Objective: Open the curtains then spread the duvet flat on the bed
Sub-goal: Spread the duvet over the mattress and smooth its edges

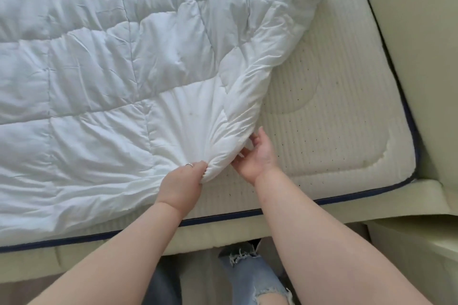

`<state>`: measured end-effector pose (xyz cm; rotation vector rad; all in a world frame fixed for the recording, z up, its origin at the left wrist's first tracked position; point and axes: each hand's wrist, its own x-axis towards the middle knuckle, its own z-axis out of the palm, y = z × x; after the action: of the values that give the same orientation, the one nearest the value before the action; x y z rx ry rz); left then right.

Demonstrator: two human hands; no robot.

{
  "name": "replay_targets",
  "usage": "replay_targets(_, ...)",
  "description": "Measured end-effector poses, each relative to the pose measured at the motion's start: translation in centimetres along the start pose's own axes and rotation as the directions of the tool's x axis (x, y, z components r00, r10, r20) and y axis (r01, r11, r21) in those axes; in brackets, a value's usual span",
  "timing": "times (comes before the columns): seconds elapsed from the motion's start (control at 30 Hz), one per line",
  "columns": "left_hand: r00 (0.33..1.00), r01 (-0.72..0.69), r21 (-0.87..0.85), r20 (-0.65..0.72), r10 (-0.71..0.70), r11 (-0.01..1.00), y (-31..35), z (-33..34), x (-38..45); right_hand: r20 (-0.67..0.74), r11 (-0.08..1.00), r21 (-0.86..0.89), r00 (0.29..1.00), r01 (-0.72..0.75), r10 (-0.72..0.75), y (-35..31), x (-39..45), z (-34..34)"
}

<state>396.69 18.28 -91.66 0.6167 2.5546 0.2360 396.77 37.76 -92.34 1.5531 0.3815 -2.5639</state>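
White quilted duvet [104,62]; cream ribbed mattress [322,116], dark dots, navy piping; pale blue ripped jeans [250,277].

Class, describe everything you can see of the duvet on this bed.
The duvet is white, quilted in puffy stitched squares, soft and wrinkled. It covers the left part of the mattress, leaving the right side bare. Its near corner is bunched and lifted: the left hand grips it, and the right hand holds the edge from beneath.
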Motion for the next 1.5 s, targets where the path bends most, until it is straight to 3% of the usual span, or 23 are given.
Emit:
replay_targets(0.1,0.997,0.07,-0.044,-0.018,-0.071,0.997,-1.1,-0.7,-1.2,0.014,0.988,0.151,0.999,-0.035,0.034,-3.8,0.9,2.7)
replay_targets(0.2,0.993,0.101,-0.09,-0.048,-0.106,0.991,-0.8,-0.3,-1.4,0.056,0.976,0.099,0.981,-0.193,0.188,-6.5,0.9,3.5)
replay_targets(0.27,0.992,0.12,-0.118,-0.031,-0.124,0.986,-0.1,0.3,-1.0,0.088,0.984,0.033,0.981,-0.174,0.17,-7.5,0.3,2.9)
replay_targets(0.3,0.99,0.138,-0.12,-0.001,-0.139,0.983,0.3,0.7,-0.6,0.094,0.994,-0.023,0.99,-0.104,0.105,-7.7,-0.2,2.4)
replay_targets(0.37,0.98,0.168,-0.069,0.115,-0.16,0.983,1.2,1.8,0.2,0.012,0.97,-0.166,0.984,0.18,-0.18,-7.1,-1.0,0.1)
replay_targets(0.4,0.971,0.169,-0.03,0.174,-0.162,0.985,1.5,2.3,0.5,-0.067,0.901,-0.28,0.93,0.331,-0.362,-6.3,-1.7,-1.3)
replay_targets(0.43,0.966,0.157,0.0,0.21,-0.153,0.988,2.0,3.1,0.8,-0.137,0.782,-0.441,0.828,0.441,-0.544,-5.3,-2.7,-3.2)
replay_targets(0.47,0.969,0.137,0.017,0.207,-0.138,0.99,2.4,3.8,1.1,-0.16,0.641,-0.607,0.717,0.471,-0.678,-4.0,-3.5,-5.0)
replay_targets(0.5,0.979,0.111,0.015,0.173,-0.111,0.994,2.7,4.3,1.2,-0.14,0.531,-0.719,0.656,0.448,-0.742,-2.5,-4.4,-6.6)
replay_targets(0.57,0.998,-0.006,-0.006,0.061,0.006,1.0,3.8,5.2,0.7,-0.077,0.46,-0.792,0.681,0.402,-0.728,0.8,-5.9,-9.0)
replay_targets(0.63,0.972,-0.216,0.021,-0.09,0.217,0.976,5.6,6.1,-0.2,-0.07,0.528,-0.764,0.766,0.371,-0.64,3.8,-6.6,-10.0)
replay_targets(0.7,0.941,-0.305,0.012,-0.151,0.303,0.952,7.5,6.6,-0.9,-0.07,0.674,-0.656,0.863,0.339,-0.501,5.5,-6.7,-9.7)
replay_targets(0.8,0.97,-0.187,-0.199,-0.194,0.148,0.962,8.3,6.0,-0.5,-0.002,0.861,-0.436,0.956,0.263,-0.293,4.5,-5.7,-8.3)
replay_targets(0.87,0.991,-0.083,-0.342,-0.125,0.042,0.936,7.6,4.8,0.1,0.037,0.939,-0.296,0.984,0.178,-0.175,2.5,-4.8,-7.8)
replay_targets(0.97,0.997,-0.064,-0.277,-0.048,0.053,0.959,6.8,3.4,1.3,0.055,0.984,-0.157,0.995,0.089,-0.081,-0.8,-3.1,-7.5)
replay_targets(1.1,0.991,-0.121,-0.164,0.044,0.13,0.979,6.3,2.3,1.5,-0.002,0.985,0.121,0.992,0.127,-0.128,-5.9,-0.5,-5.3)
replay_targets(1.2,0.989,-0.125,-0.103,0.062,0.132,0.987,5.1,2.6,0.4,-0.06,0.969,0.164,0.982,0.185,-0.177,-10.5,0.6,-1.8)
replay_targets(1.3,0.993,-0.08,-0.063,0.085,0.085,0.995,5.3,2.9,-0.4,0.067,0.997,0.031,0.995,0.076,-0.078,-14.0,-0.1,0.8)
replay_targets(1.37,0.985,-0.071,-0.08,0.152,0.082,0.994,6.9,3.5,0.0,0.192,0.989,-0.101,0.977,0.11,-0.089,-15.6,-1.9,1.5)
replay_targets(1.43,0.978,-0.069,-0.067,0.191,0.081,0.995,9.2,4.1,1.2,0.205,0.936,-0.147,0.935,0.32,-0.288,-16.6,-3.8,1.2)
replay_targets(1.47,0.976,-0.07,-0.06,0.201,0.081,0.996,10.6,4.5,2.1,0.131,0.866,-0.13,0.874,0.483,-0.468,-17.3,-4.9,0.4)
replay_targets(1.5,0.972,-0.069,-0.052,0.223,0.079,0.996,12.0,4.8,3.0,0.037,0.74,-0.16,0.753,0.653,-0.657,-18.2,-6.4,-1.0)
